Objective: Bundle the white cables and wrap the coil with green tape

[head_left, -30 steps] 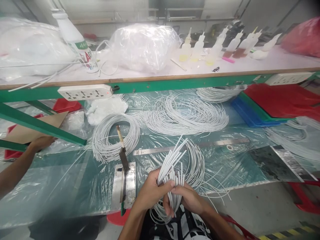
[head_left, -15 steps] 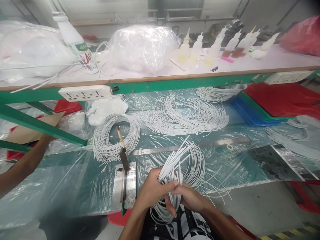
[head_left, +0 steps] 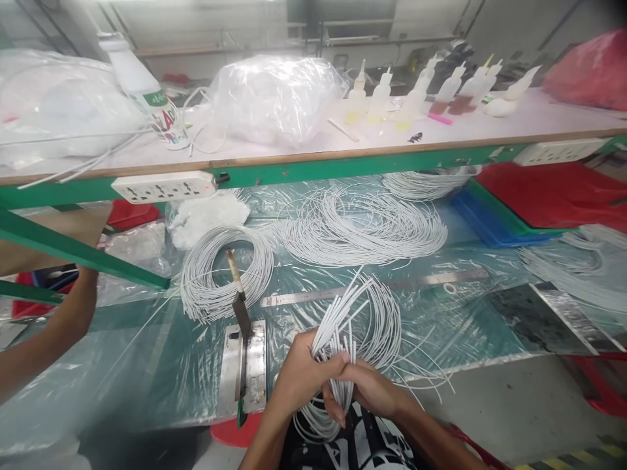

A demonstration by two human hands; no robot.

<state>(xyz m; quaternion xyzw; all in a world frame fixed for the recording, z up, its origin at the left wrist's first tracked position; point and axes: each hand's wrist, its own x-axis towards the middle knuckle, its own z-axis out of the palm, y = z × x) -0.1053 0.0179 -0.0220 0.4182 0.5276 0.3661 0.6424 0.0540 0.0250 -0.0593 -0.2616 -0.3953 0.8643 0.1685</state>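
A bundle of white wires stands up between my two hands, its cut ends fanned out at the top. My left hand is wrapped round it from the left, thumb across the front. From the right, my right hand grips the same bundle, its fingers partly hidden behind the strands and meeting the left thumb. Loops of the wire hang below my hands in front of my lap. More of the coil rests on the table edge just behind, with loose ends spreading right.
A lever cutter stands left of my hands, before a round wire coil. A steel ruler and a larger wire heap lie behind. A co-worker's arm reaches in at left. Above runs a shelf with bottles.
My hands keep their grip on the wire bundle, almost unmoved. At the left, the co-worker's arm and the brown sheet near it have shifted. The view has tilted slightly.
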